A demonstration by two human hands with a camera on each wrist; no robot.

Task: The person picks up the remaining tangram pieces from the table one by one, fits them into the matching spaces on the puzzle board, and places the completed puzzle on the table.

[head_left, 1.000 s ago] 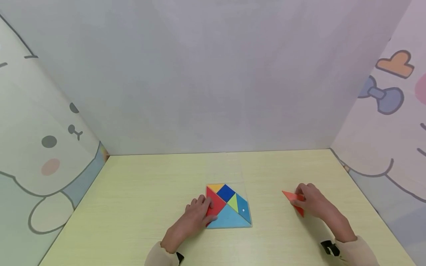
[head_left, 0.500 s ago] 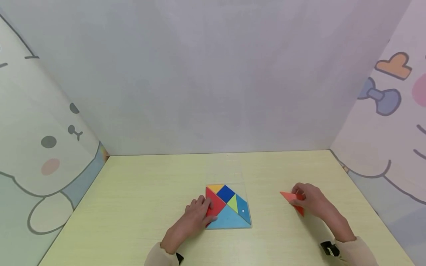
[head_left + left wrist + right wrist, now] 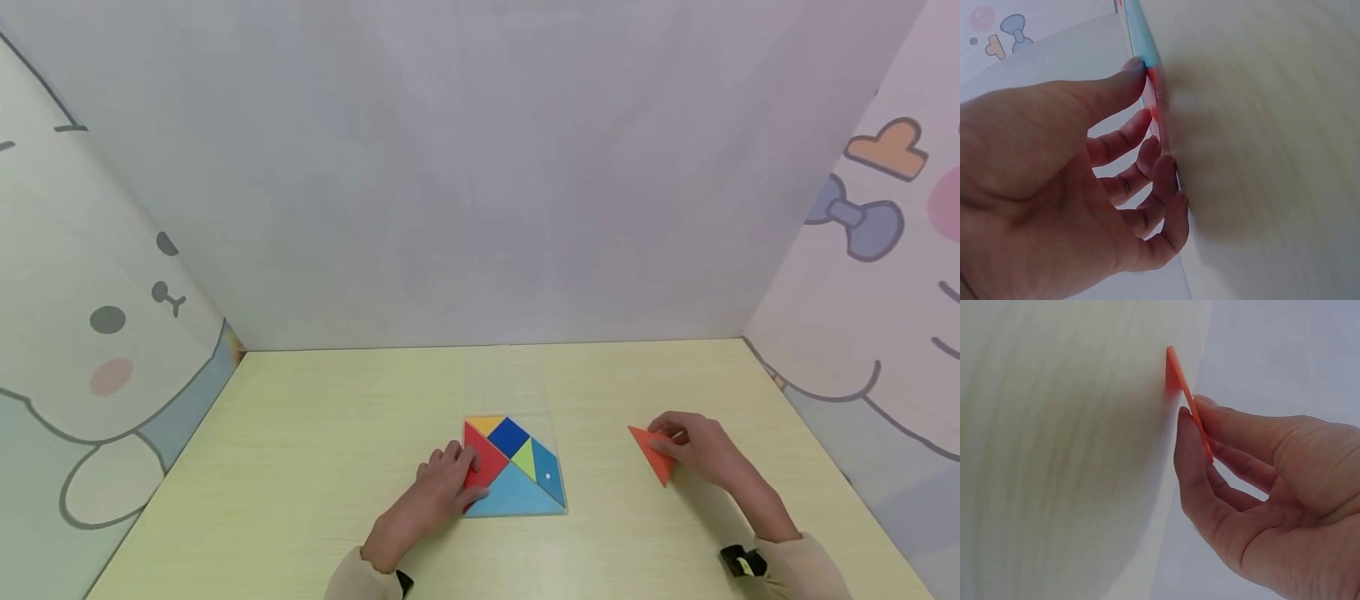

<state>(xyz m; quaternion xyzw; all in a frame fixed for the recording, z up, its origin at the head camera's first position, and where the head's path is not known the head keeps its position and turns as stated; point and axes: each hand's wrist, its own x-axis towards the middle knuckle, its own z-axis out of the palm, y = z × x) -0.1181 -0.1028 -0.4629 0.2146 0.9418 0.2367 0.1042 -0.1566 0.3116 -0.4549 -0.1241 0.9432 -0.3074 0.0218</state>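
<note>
On the table, slightly right of the middle, lies a flat tangram of coloured pieces, with a light-blue large triangle (image 3: 517,493), a dark-blue square (image 3: 509,437) and a green triangle (image 3: 525,458). My left hand (image 3: 442,483) rests on its left side, fingers over the red triangle (image 3: 480,458) and thumb at the light-blue one. The left wrist view shows these relaxed fingers (image 3: 1165,178) at the edge of the pieces. To the right, my right hand (image 3: 701,446) pinches an orange triangle (image 3: 656,458) between thumb and fingers. From the right wrist, the orange triangle (image 3: 1186,387) appears nearly edge-on.
A clear sheet or tray (image 3: 506,379) extends behind the pieces. The pale wooden table (image 3: 322,433) meets a plain back wall (image 3: 480,183). Cartoon-printed side walls stand at left (image 3: 45,250) and right (image 3: 847,333).
My right hand has shifted slightly left, and the orange triangle has turned, showing more of its face. My left hand and the other pieces stay put.
</note>
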